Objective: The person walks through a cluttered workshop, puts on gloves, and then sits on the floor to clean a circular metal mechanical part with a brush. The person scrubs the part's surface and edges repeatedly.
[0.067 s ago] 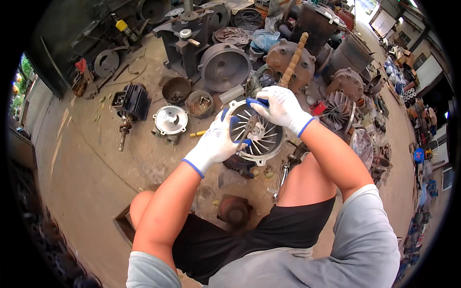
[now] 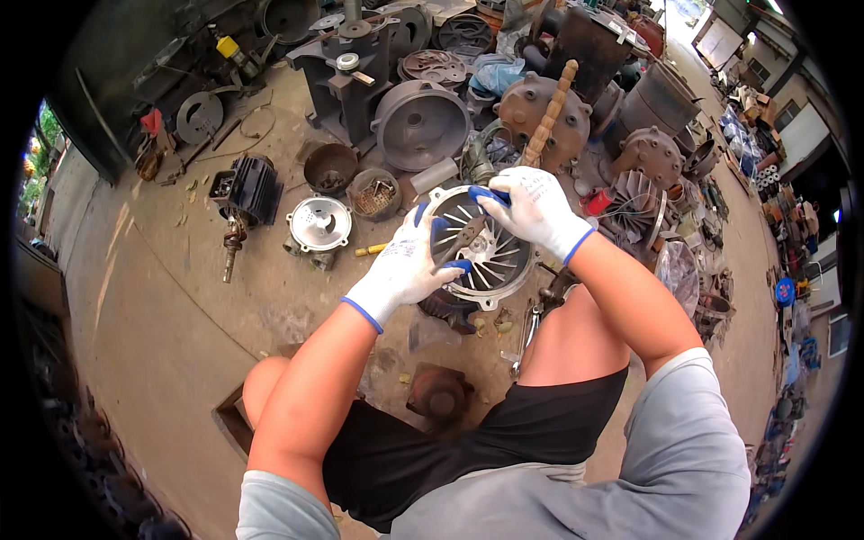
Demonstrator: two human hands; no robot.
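A round metal housing (image 2: 490, 300) with a finned silver wheel (image 2: 490, 261) inside stands on the floor in front of me. My left hand (image 2: 407, 263), in a white glove with blue fingertips, is at its left side. The left thumb crosses the lower end of a dark metal bar (image 2: 467, 238), which slants over the fins. Above the housing's far right side is my right hand (image 2: 533, 209), gloved alike, with thumb and fingers pinched together close to the bar's upper end. What lies inside that pinch is hidden.
A ribbed wooden stick (image 2: 551, 119) rises behind my right hand. To the left lie a silver round cover (image 2: 320, 224), a tub of small parts (image 2: 374, 194) and a black motor (image 2: 245, 193). Large castings (image 2: 421, 126) crowd the far side. Wrenches (image 2: 529, 335) lie by my right knee.
My right hand has shifted slightly right and toward me. The dark bar's upper end has turned a little to the right. My left hand stays nearly still.
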